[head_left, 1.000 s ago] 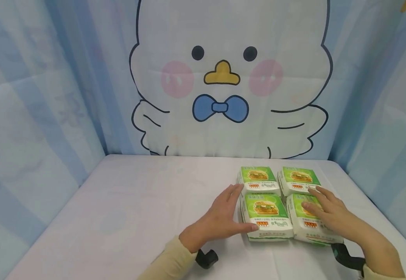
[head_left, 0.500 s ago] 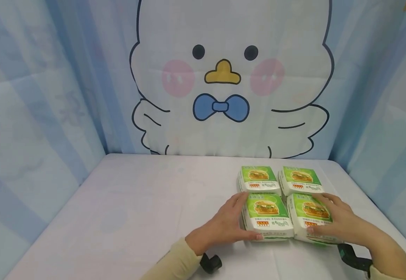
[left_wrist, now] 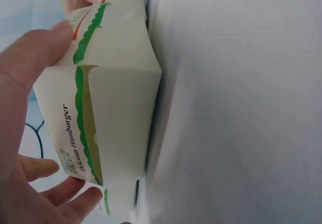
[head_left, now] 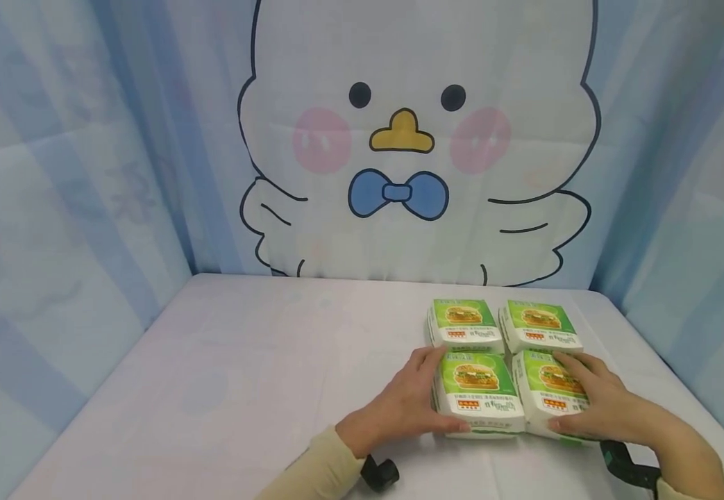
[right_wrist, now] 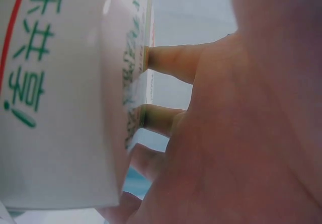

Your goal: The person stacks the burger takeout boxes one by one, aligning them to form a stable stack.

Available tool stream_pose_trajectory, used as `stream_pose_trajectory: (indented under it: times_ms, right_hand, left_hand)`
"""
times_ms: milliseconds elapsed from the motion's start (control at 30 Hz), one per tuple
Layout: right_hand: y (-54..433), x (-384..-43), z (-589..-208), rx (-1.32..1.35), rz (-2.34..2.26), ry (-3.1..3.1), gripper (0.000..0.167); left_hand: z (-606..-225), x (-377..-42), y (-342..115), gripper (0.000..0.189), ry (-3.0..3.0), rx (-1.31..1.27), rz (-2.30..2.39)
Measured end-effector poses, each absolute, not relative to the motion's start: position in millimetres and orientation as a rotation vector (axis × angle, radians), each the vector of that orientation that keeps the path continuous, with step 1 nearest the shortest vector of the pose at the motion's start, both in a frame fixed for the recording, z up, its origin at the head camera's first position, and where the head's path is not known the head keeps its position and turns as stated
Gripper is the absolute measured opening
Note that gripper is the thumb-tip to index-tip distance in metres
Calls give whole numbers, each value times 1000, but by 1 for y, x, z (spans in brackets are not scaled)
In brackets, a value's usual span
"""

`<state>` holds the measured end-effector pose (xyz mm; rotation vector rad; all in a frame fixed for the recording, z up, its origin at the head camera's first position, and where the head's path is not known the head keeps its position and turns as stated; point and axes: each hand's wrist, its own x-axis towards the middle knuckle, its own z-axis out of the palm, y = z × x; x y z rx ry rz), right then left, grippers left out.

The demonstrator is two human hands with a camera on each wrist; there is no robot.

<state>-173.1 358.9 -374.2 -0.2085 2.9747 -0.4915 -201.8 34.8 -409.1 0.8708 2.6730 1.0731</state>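
Green-and-white hamburger boxes with a burger picture stand in a two-by-two block on the right of the table. My left hand [head_left: 402, 401] spans the front left hamburger box [head_left: 479, 389], thumb at its near edge and fingers at its far left corner. In the left wrist view that carton's white side [left_wrist: 123, 123] lies between thumb and fingers, low at the cloth. My right hand [head_left: 618, 408] grips the front right hamburger box [head_left: 549, 382] from its right side, thumb on the near edge. The right wrist view shows several fingers [right_wrist: 173, 60] touching the printed top of this box.
Right behind the held boxes sit the back left box [head_left: 464, 323] and the back right box [head_left: 539, 325]. White cloth covers the table [head_left: 262, 361]. A curtain with a cartoon bird [head_left: 399, 236] hangs at the back edge, and blue curtains flank both sides.
My right hand has come back from above the boxes and closed on the front right one. My left hand has moved slightly nearer and right, its fingers settling on the front left box.
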Motion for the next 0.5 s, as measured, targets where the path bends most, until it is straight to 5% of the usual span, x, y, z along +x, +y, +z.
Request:
stream_pose_trajectory:
  times_ms: [500]
  right_hand:
    - [356,-174,-373,-174,-512,2904,108]
  left_hand:
    - [-385,-208,9,109,2683,927,1073]
